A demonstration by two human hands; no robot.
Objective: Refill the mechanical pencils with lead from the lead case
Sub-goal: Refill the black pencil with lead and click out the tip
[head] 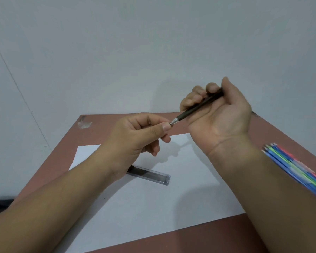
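Observation:
My right hand (219,110) grips a dark mechanical pencil (195,108) in its curled fingers, palm toward me, with the metal tip pointing down and left. My left hand (139,134) pinches thumb and forefinger right at that tip; a lead there is too thin to make out. The clear lead case (150,175) lies flat on the white paper (153,207) below my left wrist, its left end hidden by the wrist.
A bundle of coloured mechanical pencils (295,167), blue, green and pink, lies on the brown table (98,128) at the right, partly behind my right forearm. A pale wall rises behind the table. A scuffed patch (84,123) marks the far left corner.

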